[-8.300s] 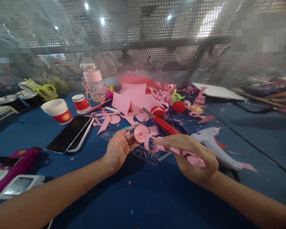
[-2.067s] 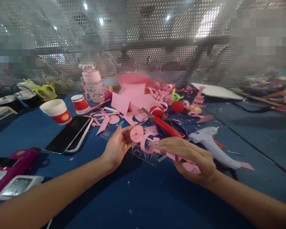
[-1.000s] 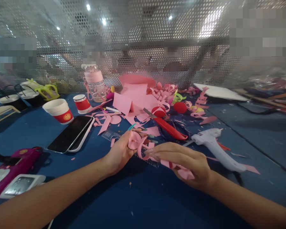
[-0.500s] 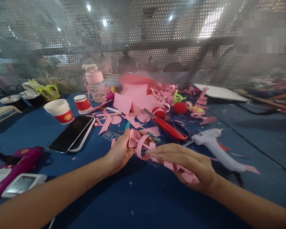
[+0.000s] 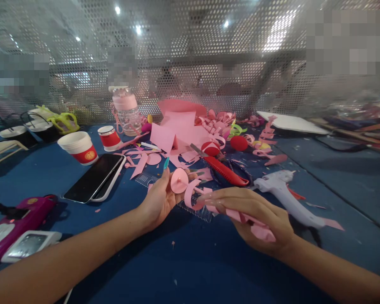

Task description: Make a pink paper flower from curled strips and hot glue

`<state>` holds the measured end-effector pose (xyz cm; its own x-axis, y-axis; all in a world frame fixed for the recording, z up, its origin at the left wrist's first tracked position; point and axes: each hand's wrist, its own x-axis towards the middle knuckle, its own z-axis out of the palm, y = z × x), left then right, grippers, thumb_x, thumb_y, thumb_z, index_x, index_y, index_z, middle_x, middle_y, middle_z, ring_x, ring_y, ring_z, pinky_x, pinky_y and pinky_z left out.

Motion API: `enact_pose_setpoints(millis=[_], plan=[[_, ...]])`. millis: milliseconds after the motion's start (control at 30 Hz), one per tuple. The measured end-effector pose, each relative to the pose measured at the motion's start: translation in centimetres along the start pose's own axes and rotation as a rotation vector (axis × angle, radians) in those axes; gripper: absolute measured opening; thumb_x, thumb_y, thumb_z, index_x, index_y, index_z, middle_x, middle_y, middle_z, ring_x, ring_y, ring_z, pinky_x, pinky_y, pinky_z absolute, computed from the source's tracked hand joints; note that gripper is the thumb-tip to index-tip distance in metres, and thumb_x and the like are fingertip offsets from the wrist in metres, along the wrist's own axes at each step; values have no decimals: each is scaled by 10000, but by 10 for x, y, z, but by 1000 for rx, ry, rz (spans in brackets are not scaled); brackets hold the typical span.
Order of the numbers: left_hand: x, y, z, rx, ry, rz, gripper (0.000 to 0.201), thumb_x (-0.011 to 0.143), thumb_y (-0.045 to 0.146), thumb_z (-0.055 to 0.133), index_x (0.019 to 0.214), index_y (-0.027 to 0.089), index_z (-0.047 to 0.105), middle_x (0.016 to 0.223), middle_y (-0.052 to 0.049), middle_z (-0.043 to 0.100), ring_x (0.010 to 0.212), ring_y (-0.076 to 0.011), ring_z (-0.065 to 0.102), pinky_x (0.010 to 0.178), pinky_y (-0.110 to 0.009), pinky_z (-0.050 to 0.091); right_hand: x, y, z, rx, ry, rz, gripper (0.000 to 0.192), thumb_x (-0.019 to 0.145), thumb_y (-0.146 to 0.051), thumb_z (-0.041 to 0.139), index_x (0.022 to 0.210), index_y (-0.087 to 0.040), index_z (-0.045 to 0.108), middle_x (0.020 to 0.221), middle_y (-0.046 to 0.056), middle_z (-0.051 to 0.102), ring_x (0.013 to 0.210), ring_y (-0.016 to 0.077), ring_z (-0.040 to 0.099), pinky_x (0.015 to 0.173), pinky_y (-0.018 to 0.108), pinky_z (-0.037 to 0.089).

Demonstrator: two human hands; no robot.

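Observation:
My left hand [image 5: 160,198] pinches the round pink paper disc [image 5: 179,180] at the end of a pink paper spiral strip [image 5: 194,196]. My right hand [image 5: 256,215] holds the strip's other part; its coils run under my fingers and out near my wrist. Both hands hover just above the blue table [image 5: 183,261], over a clear plastic ruler [image 5: 193,207]. A white glue gun [image 5: 286,196] lies just right of my right hand.
Red-handled scissors [image 5: 223,169], pink paper sheets [image 5: 177,128] and curled scraps lie behind my hands. A phone [image 5: 95,177], red-and-white paper cups [image 5: 79,147], a pink water bottle [image 5: 126,110] and a magenta device [image 5: 12,219] sit to the left. A perforated metal screen [image 5: 190,55] closes the back.
My left hand turned the paper disc from folded over to face-up and lifted it slightly. My right hand stayed on the strip, shifting a little.

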<state>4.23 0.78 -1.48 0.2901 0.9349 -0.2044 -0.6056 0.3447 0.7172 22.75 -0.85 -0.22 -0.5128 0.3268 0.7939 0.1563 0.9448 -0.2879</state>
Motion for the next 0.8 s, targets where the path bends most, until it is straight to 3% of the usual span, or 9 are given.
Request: enact_pose_setpoints(millis=[400,533,700,800], plan=[[-2,-2,-2,74,-26,63,288,855,308,469,924,81,632,966,-155,682,955,-245,625,919,-410,426,-2,6,2,10,-65,5,290,850,-90,429,1122,-111,528,1001,107,652,978,162,601,817,283,522],[-1,-2,-2,47,-36,58,296,858,330,458,931,95,623,1000,-151,671,1030,-245,587,948,-407,400,0,0,1,-60,-4,22,282,833,-77,444,1090,-117,555,955,94,673,948,166,619,800,268,531],[3,-1,-2,16,69,69,412,863,444,386,949,104,601,1059,-166,642,1063,-263,563,943,-424,401,4,0,3,-193,155,28,298,792,-37,479,1034,-179,580,875,68,694,870,178,652,753,281,550],[5,-1,-2,27,110,115,401,879,413,359,970,101,596,1074,-167,635,1060,-266,562,936,-438,401,5,4,4,-163,118,26,309,790,-27,465,1038,-177,572,890,74,688,877,180,649,738,286,555]])
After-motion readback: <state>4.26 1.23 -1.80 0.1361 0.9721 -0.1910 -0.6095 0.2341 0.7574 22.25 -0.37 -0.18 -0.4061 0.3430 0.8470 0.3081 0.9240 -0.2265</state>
